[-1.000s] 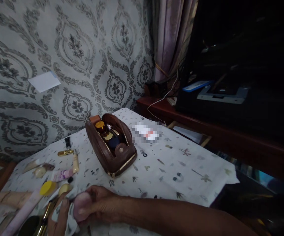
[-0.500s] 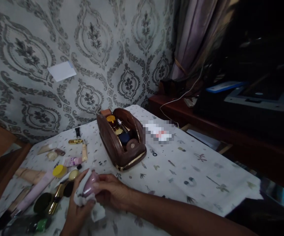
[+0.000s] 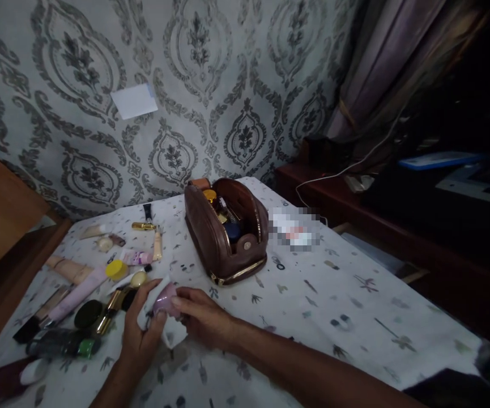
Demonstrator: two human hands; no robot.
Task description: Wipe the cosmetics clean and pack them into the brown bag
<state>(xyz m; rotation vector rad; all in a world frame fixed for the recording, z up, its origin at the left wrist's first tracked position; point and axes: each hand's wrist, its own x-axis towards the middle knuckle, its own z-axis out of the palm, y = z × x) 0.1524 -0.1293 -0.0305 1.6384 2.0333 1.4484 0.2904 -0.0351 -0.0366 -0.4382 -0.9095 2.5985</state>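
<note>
Patterned white tablecloth [image 3: 312, 283]. Left hand [image 3: 140, 334] cups a white tissue [image 3: 166, 334]; right hand [image 3: 200, 317] pinches a small pink rounded container [image 3: 165, 296] against it, mid-wipe. Beyond both: open brown leather pouch [image 3: 223, 235], part-filled. Left of them: loose cosmetics [image 3: 100, 277], unpacked.

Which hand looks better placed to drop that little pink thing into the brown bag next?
Probably the right hand: it pinches the pink item and lies nearer the open brown pouch. The left hand cups the white tissue on the side away from it.
</note>
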